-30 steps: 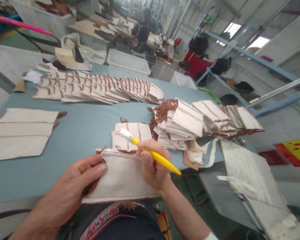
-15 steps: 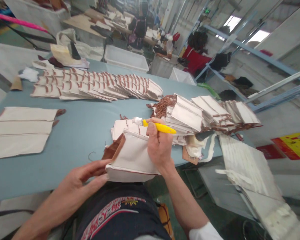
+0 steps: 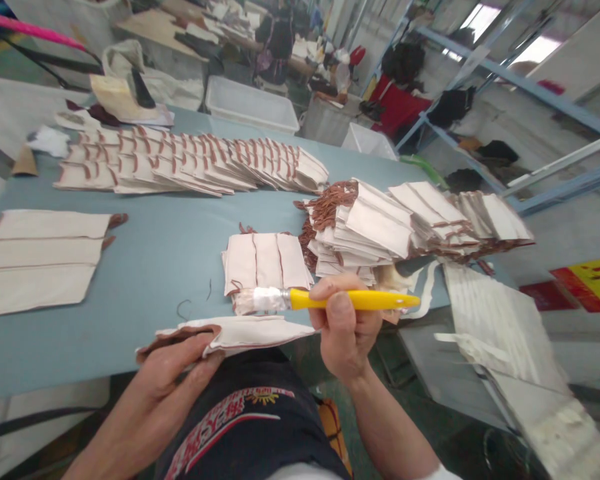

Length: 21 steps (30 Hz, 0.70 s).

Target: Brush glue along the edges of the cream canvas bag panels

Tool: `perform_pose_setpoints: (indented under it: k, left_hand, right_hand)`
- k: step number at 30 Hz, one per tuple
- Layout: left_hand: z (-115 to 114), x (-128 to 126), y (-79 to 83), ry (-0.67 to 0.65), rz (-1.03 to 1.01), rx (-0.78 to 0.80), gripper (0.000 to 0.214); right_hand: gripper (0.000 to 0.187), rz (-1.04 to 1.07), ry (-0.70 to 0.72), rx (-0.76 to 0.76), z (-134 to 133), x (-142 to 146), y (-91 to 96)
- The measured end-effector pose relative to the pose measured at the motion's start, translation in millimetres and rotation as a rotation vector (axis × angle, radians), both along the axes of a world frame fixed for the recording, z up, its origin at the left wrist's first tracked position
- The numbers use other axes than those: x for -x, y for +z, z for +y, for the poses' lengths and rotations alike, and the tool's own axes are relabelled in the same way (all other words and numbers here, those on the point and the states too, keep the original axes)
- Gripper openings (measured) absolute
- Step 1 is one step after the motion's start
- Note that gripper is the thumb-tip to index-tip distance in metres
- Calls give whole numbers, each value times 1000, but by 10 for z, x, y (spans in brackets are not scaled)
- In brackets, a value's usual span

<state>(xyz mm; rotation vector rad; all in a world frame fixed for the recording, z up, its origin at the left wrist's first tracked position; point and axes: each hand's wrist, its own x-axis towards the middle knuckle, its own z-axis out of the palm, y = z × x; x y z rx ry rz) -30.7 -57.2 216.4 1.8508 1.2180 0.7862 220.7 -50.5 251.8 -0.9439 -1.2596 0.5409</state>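
My right hand (image 3: pixel 344 328) is closed round a yellow-handled brush (image 3: pixel 350 299), held level with its white bristles pointing left. Just below the bristles, my left hand (image 3: pixel 173 363) grips a flat cream fabric piece with a brown edge (image 3: pixel 240 330), held nearly horizontal at the front edge of the blue table (image 3: pixel 170 247). Behind the brush lies a small stack of cream pieces with brown seams (image 3: pixel 265 261).
A tall heap of folded cream pieces with brown trim (image 3: pixel 405 223) lies to the right. A long overlapping row of pieces (image 3: pixel 190 163) runs along the back, and flat cream panels (image 3: pixel 40 257) lie at the left. White bins (image 3: pixel 253 110) and another person's workstation stand behind.
The fabric piece has been turned from upright to flat and lowered to the table edge. My right hand swung the brush round to lie level, bristles to the left.
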Motion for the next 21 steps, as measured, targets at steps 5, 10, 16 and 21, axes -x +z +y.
perform_pose_setpoints:
  k: [5, 10, 16, 21]
  left_hand:
    - [-83, 170, -176, 32, 95, -17, 43]
    - [48, 75, -17, -130, 46, 18, 35]
    - [75, -11, 56, -112, -47, 22, 31]
    - [83, 16, -4, -89, -53, -82, 27]
  right_hand:
    - [23, 2, 80, -16, -144, 64, -56]
    - [31, -65, 177, -27, -48, 231, -206]
    - [32, -144, 59, -51, -20, 199, -192]
    - [24, -265, 182, -293, -19, 260, -125]
